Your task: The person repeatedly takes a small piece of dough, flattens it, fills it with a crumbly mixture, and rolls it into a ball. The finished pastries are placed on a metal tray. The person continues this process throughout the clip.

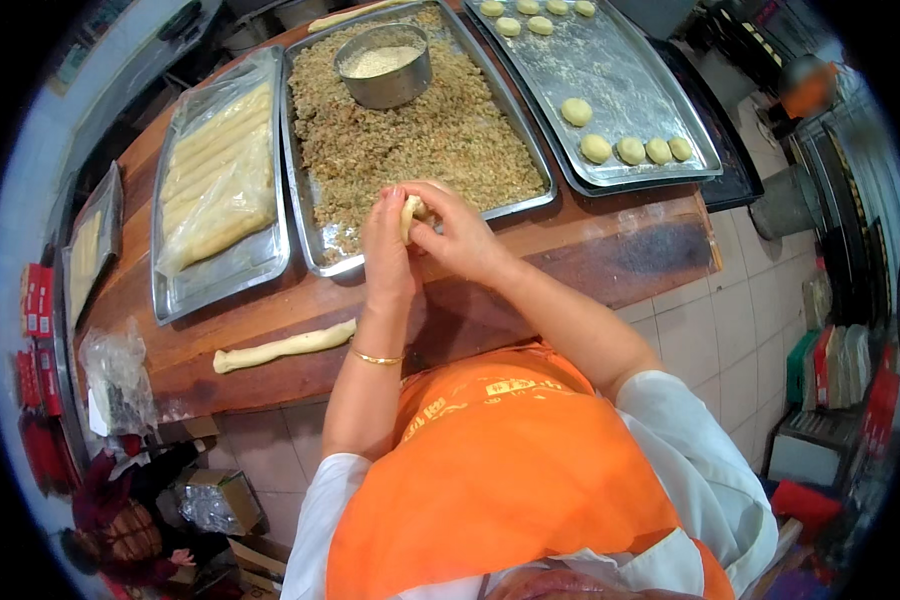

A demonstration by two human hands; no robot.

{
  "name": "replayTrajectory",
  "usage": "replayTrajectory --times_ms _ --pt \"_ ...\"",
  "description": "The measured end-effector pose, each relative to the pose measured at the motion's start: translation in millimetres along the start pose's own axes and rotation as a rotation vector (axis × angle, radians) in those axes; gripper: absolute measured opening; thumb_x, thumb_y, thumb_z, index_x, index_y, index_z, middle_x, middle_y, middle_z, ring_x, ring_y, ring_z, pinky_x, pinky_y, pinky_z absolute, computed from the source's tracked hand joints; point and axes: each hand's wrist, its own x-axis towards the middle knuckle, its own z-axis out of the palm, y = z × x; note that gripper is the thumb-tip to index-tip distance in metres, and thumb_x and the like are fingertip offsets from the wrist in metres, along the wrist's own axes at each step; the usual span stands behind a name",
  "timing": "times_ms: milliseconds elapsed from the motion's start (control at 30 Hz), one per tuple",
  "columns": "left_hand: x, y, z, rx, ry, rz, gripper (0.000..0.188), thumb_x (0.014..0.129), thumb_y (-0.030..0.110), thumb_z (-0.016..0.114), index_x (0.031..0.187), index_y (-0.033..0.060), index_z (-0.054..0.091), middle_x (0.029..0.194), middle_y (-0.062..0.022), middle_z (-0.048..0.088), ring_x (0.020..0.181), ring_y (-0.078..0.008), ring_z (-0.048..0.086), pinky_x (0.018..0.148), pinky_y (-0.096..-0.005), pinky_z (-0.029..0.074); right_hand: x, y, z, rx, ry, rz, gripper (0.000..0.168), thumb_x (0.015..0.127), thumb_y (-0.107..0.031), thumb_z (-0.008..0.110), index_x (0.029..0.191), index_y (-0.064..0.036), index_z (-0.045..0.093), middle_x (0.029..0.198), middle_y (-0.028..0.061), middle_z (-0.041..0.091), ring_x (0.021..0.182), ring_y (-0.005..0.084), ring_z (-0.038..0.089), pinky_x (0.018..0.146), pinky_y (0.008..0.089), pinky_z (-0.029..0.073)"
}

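Both hands meet above the near edge of a metal tray of crumbly brown filling [420, 142]. Between them is a small piece of pale dough [411, 214], partly hidden by the fingers. My left hand [387, 244] presses against one side of it with its fingers upright. The thumb and fingers of my right hand [457, 234] curl around the other side. A pale dough rope [285, 346] lies on the wooden table [570, 255], left of my left forearm. On the filling rests a round metal tin [386, 90] with pale grains or crumbs inside.
To the left, a metal tray [221, 300] holds several dough ropes under clear plastic [217, 180]. At right, a floured tray [607, 82] carries several round dough pieces [595, 148]. A plastic bag [120, 375] sits at the table's left corner. Two other people are farther off, lower left and upper right.
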Motion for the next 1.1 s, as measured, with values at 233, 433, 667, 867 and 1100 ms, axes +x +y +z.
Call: replayTrajectory --times_ms 233,433,667,867,1100 --pt "0 -6 6 -0.015 0.073 0.046 0.02 0.094 0.029 0.056 0.096 0.0093 0.056 0.076 0.0043 0.053 0.059 -0.0032 0.048 0.046 -0.0192 0.037 4 -3 -1 -0.123 0.057 0.056 0.035 0.085 -0.005 0.053 0.12 -0.005 0.057 0.116 0.0135 0.059 0.107 0.02 0.056 0.092 0.0317 0.047" --pt "10 -4 15 0.339 0.094 0.324 0.02 0.093 0.026 0.058 0.092 0.0055 0.058 0.079 -0.0019 0.057 0.065 -0.0099 0.052 0.055 -0.0246 0.043 20 25 -2 0.163 0.166 0.14 0.038 0.098 -0.022 0.041 0.13 -0.004 0.048 0.125 0.0093 0.054 0.113 0.0196 0.052 0.091 0.0317 0.045" --pt "76 4 7 0.852 0.231 0.586 0.02 0.086 0.021 0.062 0.085 0.0012 0.061 0.083 -0.0131 0.06 0.076 -0.0272 0.057 0.071 -0.0396 0.045 35 12 -26 0.43 0.351 0.249 0.053 0.101 -0.045 0.028 0.134 -0.006 0.042 0.134 0.0113 0.043 0.12 0.0237 0.043 0.092 0.0377 0.043" --pt "55 -28 43 0.622 0.046 0.459 0.021 0.091 0.02 0.055 0.09 -0.0001 0.06 0.091 -0.0141 0.062 0.082 -0.0244 0.058 0.074 -0.0345 0.045 36 43 -19 0.121 0.392 0.013 0.046 0.102 -0.038 0.03 0.122 -0.003 0.052 0.119 0.0114 0.056 0.11 0.0187 0.052 0.093 0.0352 0.042" --pt "57 -37 40 0.446 0.052 0.469 0.025 0.095 0.023 0.051 0.086 0.0001 0.058 0.071 -0.0018 0.056 0.065 -0.0097 0.05 0.058 -0.0276 0.043 32 27 2 -0.071 0.487 -0.003 0.033 0.096 -0.026 0.045 0.117 -0.003 0.055 0.119 0.012 0.056 0.114 0.0241 0.05 0.094 0.0353 0.041"
